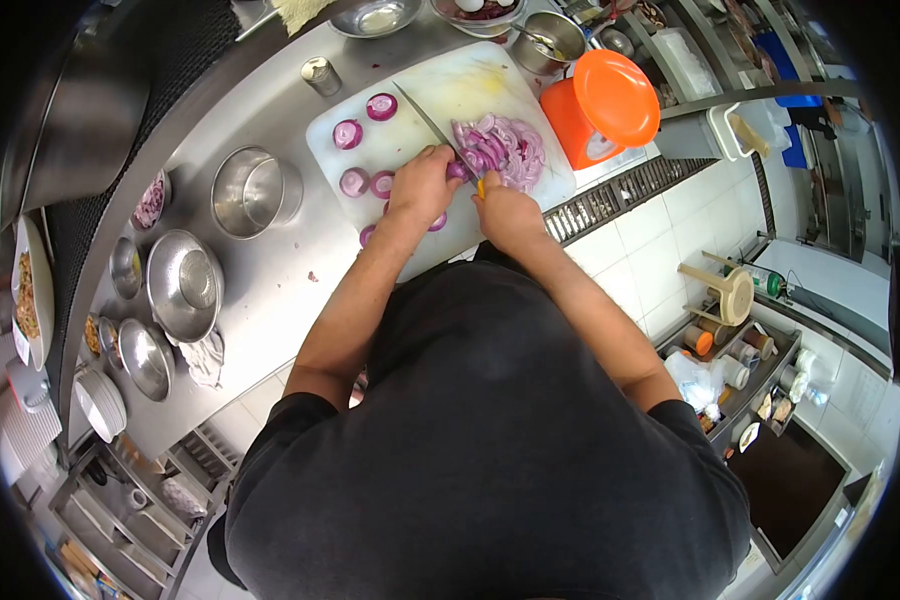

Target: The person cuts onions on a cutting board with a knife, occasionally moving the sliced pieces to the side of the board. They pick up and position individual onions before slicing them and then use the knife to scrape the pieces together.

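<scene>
A knife [425, 119] with a yellow handle is gripped in my right hand [509, 216], its blade pointing up and left over the white cutting board [425, 85]. Just left of the blade, my left hand [422, 184] has its fingers closed on a purple onion piece [457, 170]. Sliced onion [510, 150] lies in a pile right of the blade. Onion halves, among them one at the upper left [381, 106] and one below it [347, 134], rest cut side up on the board; others are partly hidden by my left hand and forearm.
An orange container [567, 125] with its round lid stands right of the board. Beyond it is a steel pot [548, 45]. On the counter's left are a deep steel pot [250, 193], a perforated bowl [184, 286] and a small can [320, 75].
</scene>
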